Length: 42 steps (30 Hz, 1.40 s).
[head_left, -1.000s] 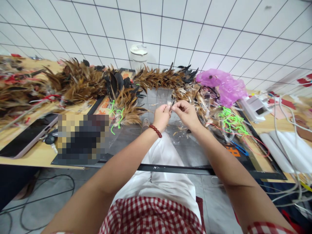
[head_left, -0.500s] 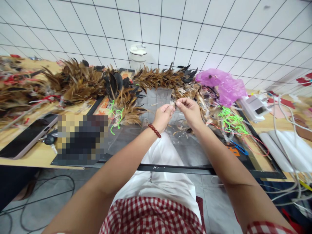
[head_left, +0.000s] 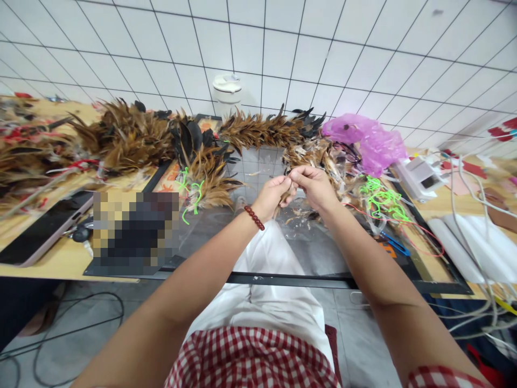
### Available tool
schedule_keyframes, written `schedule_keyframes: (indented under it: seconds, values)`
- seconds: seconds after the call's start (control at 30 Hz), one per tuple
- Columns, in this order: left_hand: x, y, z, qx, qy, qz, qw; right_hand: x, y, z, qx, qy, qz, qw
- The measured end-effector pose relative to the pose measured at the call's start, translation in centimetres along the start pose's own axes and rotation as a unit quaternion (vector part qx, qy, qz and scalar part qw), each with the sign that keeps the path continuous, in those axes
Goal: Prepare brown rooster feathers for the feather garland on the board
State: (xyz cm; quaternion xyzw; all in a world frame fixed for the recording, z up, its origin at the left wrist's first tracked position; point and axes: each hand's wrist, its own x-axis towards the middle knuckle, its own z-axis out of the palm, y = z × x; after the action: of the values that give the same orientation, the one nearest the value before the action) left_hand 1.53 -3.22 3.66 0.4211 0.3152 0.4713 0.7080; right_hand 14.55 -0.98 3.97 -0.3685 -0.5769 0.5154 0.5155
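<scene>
My left hand and my right hand meet over the middle of the clear sheet on the dark mat. Both are closed in a pinch on a small brown feather that hangs between the fingertips. A red bead bracelet circles my left wrist. Heaps of brown and black feathers lie just beyond the hands, and a long feather strip runs along the back.
A pink plastic bag and green cords lie to the right, with white cables and a white box. A phone and keys sit left. A white cup stands by the tiled wall.
Both hands have drawn closer together and slightly toward me, and the fingers now fold over the small feather instead of holding it up at the tips.
</scene>
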Motion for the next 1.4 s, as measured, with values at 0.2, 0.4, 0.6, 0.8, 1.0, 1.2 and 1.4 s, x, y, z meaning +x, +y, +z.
schedule_keyframes:
  seconds: [0.2, 0.4, 0.6, 0.8, 1.0, 1.2, 1.4]
  values:
    - [0.1, 0.0, 0.1, 0.064, 0.048, 0.043, 0.996, 0.3, 0.3, 0.3, -0.044, 0.048, -0.008, 0.998]
    - [0.5, 0.4, -0.8, 0.009, 0.09, 0.035, 0.995, -0.2, -2.2, -1.6, -0.334, 0.006, -0.074, 0.94]
    - [0.7, 0.4, -1.1, -0.053, 0.103, 0.006, 0.993, -3.3, -1.6, -1.4, -0.545, -0.109, -0.047, 0.83]
    - [0.8, 0.2, -1.4, -0.106, 0.072, -0.068, 0.989, -2.0, -2.0, -1.5, -0.436, 0.13, -0.144, 0.879]
    - [0.8, 0.4, -1.0, -0.195, 0.062, -0.104, 0.973, -2.5, -0.3, 0.5, -0.471, 0.081, -0.294, 0.828]
    - [0.9, 0.6, -1.2, -0.257, 0.055, -0.04, 0.964, -3.1, 0.8, 0.7, -0.449, 0.084, -0.302, 0.836]
    - [0.8, 0.2, -1.0, -0.18, -0.001, -0.023, 0.983, -2.2, 0.8, 0.7, -0.149, 0.157, -0.114, 0.97]
